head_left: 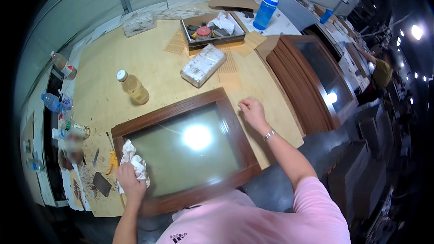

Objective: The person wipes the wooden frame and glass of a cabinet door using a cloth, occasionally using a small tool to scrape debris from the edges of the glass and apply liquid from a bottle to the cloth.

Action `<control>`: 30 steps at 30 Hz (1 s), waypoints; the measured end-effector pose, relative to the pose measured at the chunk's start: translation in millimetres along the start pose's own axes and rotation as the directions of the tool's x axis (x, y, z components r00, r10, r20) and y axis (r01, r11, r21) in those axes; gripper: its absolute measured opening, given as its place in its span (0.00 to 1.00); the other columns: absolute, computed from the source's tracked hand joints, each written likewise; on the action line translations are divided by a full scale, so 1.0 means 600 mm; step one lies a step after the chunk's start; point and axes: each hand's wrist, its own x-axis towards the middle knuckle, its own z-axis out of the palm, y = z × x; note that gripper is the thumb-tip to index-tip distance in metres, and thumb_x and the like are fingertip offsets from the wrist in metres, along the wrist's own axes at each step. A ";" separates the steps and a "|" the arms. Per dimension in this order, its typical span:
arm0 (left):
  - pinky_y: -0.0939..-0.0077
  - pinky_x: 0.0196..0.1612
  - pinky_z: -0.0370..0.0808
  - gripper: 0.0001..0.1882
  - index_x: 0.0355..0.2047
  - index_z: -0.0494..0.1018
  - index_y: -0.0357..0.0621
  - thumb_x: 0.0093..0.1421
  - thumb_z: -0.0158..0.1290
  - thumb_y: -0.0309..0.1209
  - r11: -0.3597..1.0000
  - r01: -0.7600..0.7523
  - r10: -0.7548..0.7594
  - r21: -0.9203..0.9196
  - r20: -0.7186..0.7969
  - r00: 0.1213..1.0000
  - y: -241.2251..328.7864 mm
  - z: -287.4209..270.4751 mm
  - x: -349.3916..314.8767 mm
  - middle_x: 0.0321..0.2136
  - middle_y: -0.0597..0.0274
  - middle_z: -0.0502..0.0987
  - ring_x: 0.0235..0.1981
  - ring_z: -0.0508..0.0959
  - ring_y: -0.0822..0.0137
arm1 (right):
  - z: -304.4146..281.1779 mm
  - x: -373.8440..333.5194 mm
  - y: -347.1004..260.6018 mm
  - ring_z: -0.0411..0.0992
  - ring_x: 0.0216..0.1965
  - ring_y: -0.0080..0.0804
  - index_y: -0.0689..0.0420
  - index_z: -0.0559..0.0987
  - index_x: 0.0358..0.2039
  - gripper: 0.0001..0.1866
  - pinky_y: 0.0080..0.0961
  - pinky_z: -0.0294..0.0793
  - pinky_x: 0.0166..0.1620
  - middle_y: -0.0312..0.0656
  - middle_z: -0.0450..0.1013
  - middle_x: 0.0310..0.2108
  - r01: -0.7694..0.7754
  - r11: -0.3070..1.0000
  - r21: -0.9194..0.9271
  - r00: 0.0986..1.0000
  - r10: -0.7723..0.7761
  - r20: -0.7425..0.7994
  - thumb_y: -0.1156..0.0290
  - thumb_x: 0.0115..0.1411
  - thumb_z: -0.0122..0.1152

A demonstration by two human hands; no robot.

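Observation:
A dark brown wooden frame [169, 111] with a glass pane [176, 162] lies on the workbench right in front of me; a lamp's glare shines in the glass. My left hand [129, 181] is closed on a crumpled white cloth [139, 166] over the left side of the frame. Beyond the frame's right side, my right hand [254, 112] hovers by the far corner with its fingers curled in. Anything inside those fingers is hidden from view. Left of the frame lie a yellow-handled tool [112, 162] and a dark flat pad [102, 184].
A bottle of yellowish liquid [133, 88] and a stained white block [203, 66] stand beyond the frame. Behind are an open box of supplies [212, 41] and a blue bottle [266, 11]. Stacked brown frames [300, 81] line the right. Several bottles crowd the left edge. A person [382, 73] works far right.

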 end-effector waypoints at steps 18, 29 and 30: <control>0.47 0.49 0.66 0.28 0.44 0.68 0.32 0.41 0.58 0.31 0.973 0.085 -0.092 0.216 0.025 0.995 0.020 0.019 0.000 0.40 0.42 0.69 0.44 0.68 0.38 | 0.148 0.311 0.091 0.70 0.44 0.41 0.52 0.88 0.33 0.11 0.36 0.70 0.49 0.41 0.76 0.35 0.338 0.937 -0.085 0.939 -0.329 0.102 0.68 0.46 0.71; 0.47 0.49 0.65 0.30 0.44 0.68 0.31 0.39 0.60 0.32 0.965 0.092 -0.102 0.245 0.027 0.994 0.016 0.016 -0.008 0.42 0.42 0.70 0.46 0.69 0.39 | 0.179 0.326 0.093 0.73 0.39 0.40 0.54 0.85 0.24 0.03 0.36 0.73 0.45 0.38 0.77 0.31 0.330 0.944 -0.024 0.943 -0.328 0.054 0.72 0.47 0.69; 0.47 0.49 0.65 0.30 0.44 0.68 0.32 0.39 0.60 0.33 0.967 0.093 -0.103 0.239 0.031 0.994 0.018 0.016 -0.007 0.42 0.42 0.70 0.46 0.69 0.39 | 0.183 0.323 0.091 0.73 0.39 0.40 0.54 0.85 0.24 0.02 0.36 0.74 0.45 0.38 0.77 0.31 0.341 0.940 -0.033 0.940 -0.340 0.029 0.72 0.47 0.69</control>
